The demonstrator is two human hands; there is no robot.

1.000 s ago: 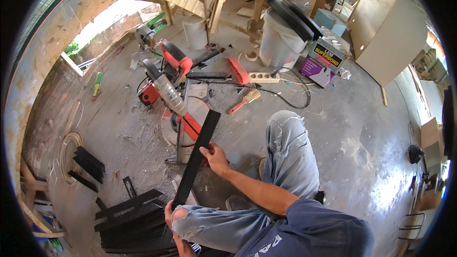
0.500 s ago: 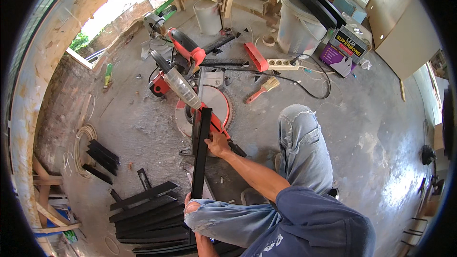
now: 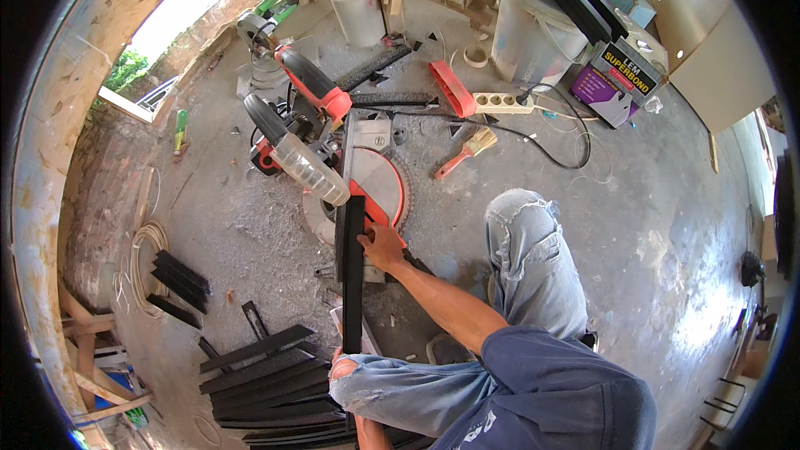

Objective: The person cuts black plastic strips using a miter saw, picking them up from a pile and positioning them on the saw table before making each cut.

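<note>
A long black strip (image 3: pixel 353 283) runs from the turntable of a red and grey mitre saw (image 3: pixel 385 183) down toward my left knee. My right hand (image 3: pixel 382 247) is closed on the strip's right edge, close to the saw's red arm. Most of my left hand (image 3: pixel 337 354) is hidden behind the bent knee. Its fingertips show at the strip's lower part, closed against it. The saw has a clear ribbed dust tube (image 3: pixel 312 168) and a black handle (image 3: pixel 267 119). I cannot see the blade touching the strip.
Many black strips (image 3: pixel 267 383) lie piled at lower left, with short pieces (image 3: pixel 179 279) beside coiled cable (image 3: pixel 148 250). A brush (image 3: pixel 467 152), power strip (image 3: pixel 502 103), black cord (image 3: pixel 575 150) and white bucket (image 3: pixel 533 33) are beyond the saw.
The view has shifted slightly. The black strip has turned a little more upright, its far end moving slightly left, and both hands remain on it.
</note>
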